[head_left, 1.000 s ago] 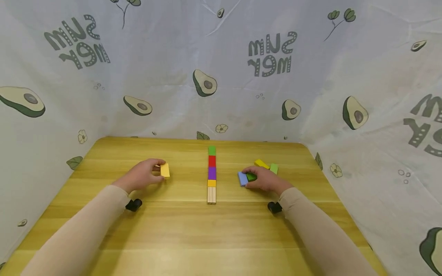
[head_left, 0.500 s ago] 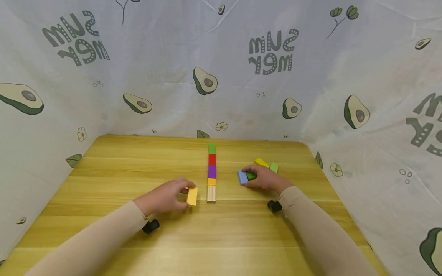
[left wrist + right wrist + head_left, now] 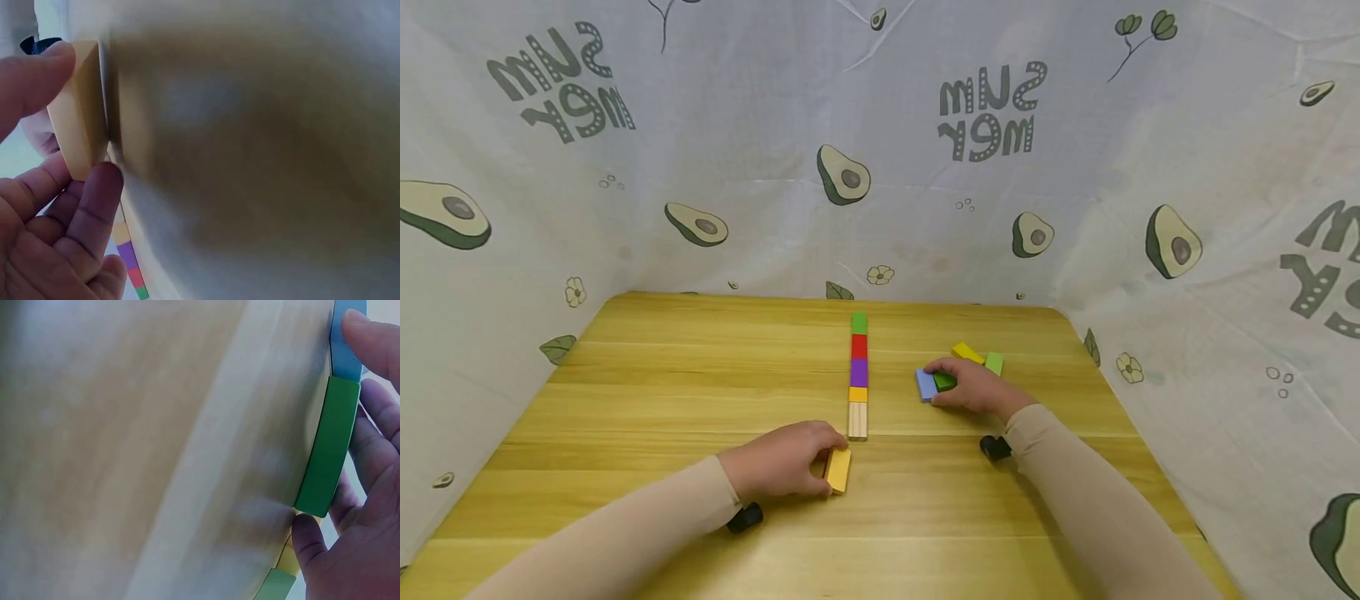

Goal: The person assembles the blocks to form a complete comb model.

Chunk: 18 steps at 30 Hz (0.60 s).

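Note:
My left hand (image 3: 792, 460) pinches a yellow-orange block (image 3: 838, 471) by its two ends, thumb at one and fingers at the other. That block (image 3: 81, 112) is close to the tabletop, just nearer than the row's plain wood block (image 3: 858, 421). Beyond the wood block run an orange (image 3: 858, 394), a purple (image 3: 859, 372), a red (image 3: 859, 347) and a green block (image 3: 859, 323). On the right, my right hand (image 3: 973, 387) curls around a dark green block (image 3: 328, 447), a fingertip right at its far end. The thumb overlaps the adjoining blue block (image 3: 345, 353) in the right wrist view.
Past the right hand lie a yellow block (image 3: 967, 352) and a light green block (image 3: 994, 363). All stand on a wooden table (image 3: 925, 533). A printed cloth (image 3: 760, 125) hangs along its back and sides.
The left hand has carried the yellow-orange block rightward and toward the person, from left of the row to its near end. The right hand has stayed in place.

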Motion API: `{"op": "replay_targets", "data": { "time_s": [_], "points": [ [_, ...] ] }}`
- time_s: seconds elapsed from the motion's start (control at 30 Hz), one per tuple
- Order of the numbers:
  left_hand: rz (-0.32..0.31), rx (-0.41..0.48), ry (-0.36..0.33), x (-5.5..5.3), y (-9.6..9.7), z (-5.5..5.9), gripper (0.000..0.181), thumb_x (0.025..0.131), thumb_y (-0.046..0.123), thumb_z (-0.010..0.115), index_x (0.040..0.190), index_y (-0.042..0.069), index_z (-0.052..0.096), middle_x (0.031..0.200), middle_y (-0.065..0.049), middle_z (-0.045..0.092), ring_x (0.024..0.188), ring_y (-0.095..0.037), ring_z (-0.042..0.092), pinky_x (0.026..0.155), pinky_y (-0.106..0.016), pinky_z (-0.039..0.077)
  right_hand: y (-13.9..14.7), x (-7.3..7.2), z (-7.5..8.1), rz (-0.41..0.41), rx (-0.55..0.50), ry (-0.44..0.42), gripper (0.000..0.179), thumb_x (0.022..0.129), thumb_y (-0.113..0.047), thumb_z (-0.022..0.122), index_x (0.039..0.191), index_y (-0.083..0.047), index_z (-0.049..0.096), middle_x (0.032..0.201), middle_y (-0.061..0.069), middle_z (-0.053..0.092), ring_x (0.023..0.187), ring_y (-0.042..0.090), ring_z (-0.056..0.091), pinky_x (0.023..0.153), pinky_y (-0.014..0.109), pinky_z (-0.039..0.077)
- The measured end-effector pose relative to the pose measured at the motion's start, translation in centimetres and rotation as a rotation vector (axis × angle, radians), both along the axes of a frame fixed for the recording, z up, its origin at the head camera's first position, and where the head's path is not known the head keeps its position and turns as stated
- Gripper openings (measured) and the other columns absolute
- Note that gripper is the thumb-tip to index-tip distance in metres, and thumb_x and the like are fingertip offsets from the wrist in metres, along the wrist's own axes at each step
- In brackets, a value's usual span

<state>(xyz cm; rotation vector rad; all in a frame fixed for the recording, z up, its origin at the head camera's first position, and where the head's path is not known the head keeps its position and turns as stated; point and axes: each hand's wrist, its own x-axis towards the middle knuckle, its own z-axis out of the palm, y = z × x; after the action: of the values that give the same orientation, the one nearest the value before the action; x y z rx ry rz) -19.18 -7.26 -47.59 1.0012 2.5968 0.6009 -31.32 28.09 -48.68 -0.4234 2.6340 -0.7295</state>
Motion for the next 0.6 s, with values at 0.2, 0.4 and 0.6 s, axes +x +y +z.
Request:
{"op": "replay_targets", "data": {
  "time_s": [0.2, 0.4, 0.6],
  "points": [
    [-0.022, -0.054, 0.117, 0.3, 0.9, -0.4, 0.06, 0.086, 0.036, 0.088, 0.134, 0.007, 0.068, 0.132, -0.003, 0.07, 0.123, -0.019, 0.065, 0.113, -0.042, 0.049, 0.0, -0.1, -0.1, -0.006, -0.003, 0.004, 0.057, 0.094, -0.027, 0.08, 0.146, -0.019, 0.06, 0.155, 0.02, 0.052, 0.129, 0.035, 0.053, 0.117, 0.058, 0.042],
    [-0.014, -0.087, 0.162, 0.4, 1.5, -0.8, 0.061, 0.084, 0.043, 0.089, 0.132, 0.013, 0.068, 0.127, 0.002, 0.07, 0.113, -0.013, 0.065, 0.108, -0.044, 0.046, -0.1, 0.0, 0.1, -0.01, -0.006, -0.001, 0.057, 0.094, -0.027, 0.081, 0.146, -0.018, 0.06, 0.155, 0.02, 0.052, 0.129, 0.036, 0.053, 0.117, 0.059, 0.041],
    [0.006, -0.069, 0.144, 0.2, 1.6, -0.9, 0.062, 0.084, 0.05, 0.087, 0.133, 0.016, 0.069, 0.125, 0.003, 0.068, 0.107, -0.008, 0.063, 0.108, -0.045, 0.043, 0.1, 0.1, 0.2, -0.005, 0.002, 0.008, 0.057, 0.094, -0.029, 0.08, 0.147, -0.018, 0.059, 0.155, 0.02, 0.052, 0.129, 0.036, 0.053, 0.116, 0.058, 0.042]
  ]
}}
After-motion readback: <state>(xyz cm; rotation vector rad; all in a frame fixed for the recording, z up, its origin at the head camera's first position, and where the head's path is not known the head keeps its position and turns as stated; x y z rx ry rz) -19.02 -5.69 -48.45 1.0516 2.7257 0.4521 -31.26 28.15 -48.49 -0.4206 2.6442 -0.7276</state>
